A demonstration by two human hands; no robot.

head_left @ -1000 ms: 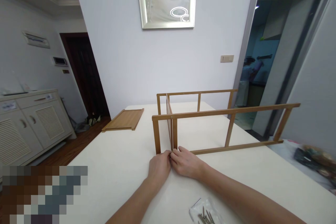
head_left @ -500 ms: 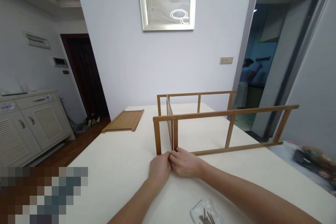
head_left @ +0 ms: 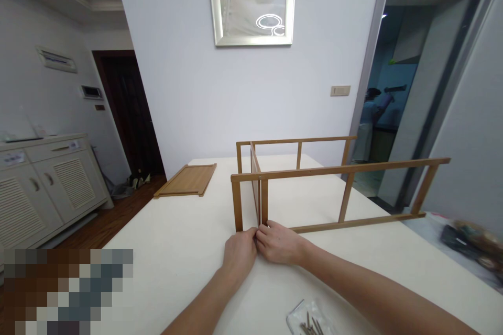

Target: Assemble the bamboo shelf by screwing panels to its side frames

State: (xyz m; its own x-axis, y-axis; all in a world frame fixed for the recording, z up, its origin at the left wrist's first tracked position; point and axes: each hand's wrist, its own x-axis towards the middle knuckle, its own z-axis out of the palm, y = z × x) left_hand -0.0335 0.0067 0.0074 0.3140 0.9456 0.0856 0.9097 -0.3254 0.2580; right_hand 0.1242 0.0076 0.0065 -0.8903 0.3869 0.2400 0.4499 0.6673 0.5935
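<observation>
A brown wooden rack frame rests on its side on the white table, made of two ladder-like sides joined near the left end by a wooden shelf panel. My left hand is closed at the near lower corner of the frame, where the panel meets the bottom rail. Right beside it, touching, my right hand is closed with bent fingers at the same joint. What the fingertips pinch is hidden behind the hands. A clear plastic bag of screws lies in front, below my right forearm.
Another slatted wooden panel lies flat at the table's back left. The white table ends at a wall with a framed picture. A person stands beyond the doorway at right. A white cabinet stands at left.
Both hands stay at the same joint with almost no movement. The whole view has shifted very slightly.
</observation>
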